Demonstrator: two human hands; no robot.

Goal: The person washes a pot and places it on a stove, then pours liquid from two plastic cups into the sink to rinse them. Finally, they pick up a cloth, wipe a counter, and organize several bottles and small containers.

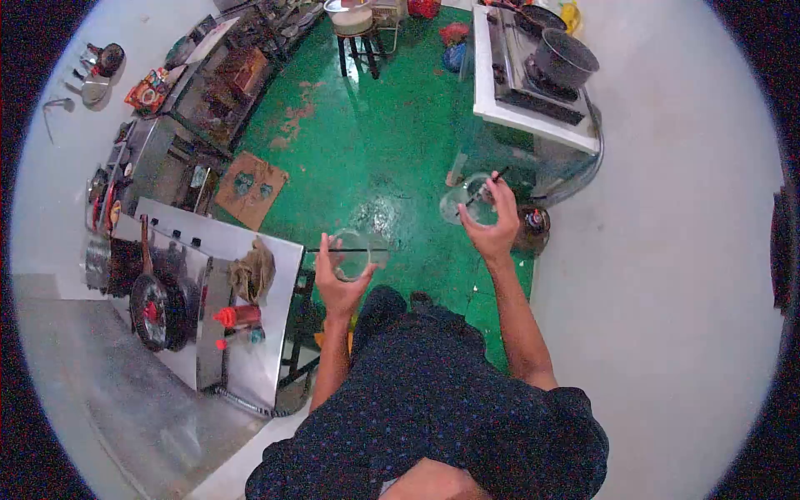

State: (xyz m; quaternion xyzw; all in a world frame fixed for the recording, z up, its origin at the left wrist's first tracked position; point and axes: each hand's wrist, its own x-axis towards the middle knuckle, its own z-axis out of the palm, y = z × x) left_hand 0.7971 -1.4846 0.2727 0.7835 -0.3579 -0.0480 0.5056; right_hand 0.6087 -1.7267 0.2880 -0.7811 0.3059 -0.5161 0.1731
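Observation:
My left hand (340,292) is closed around a clear cup (357,262), with thumb and fingers on opposite sides of it. A thin black straw (354,250) crosses that cup. Farther forward and to the right, my right hand (495,233) grips a second clear cup (457,202), also with a dark straw (500,173) by the fingertips. Both cups are held in the air above the green floor, apart from each other. What is inside them, if anything, is too faint to make out.
At left, a metal-topped counter (287,271) bears a pan (151,312), a brown cloth (252,271) and a red-capped bottle (240,316). A stove table (492,104) with a dark pot (567,58) stands ahead right. Cardboard (250,190) lies on the floor (358,142).

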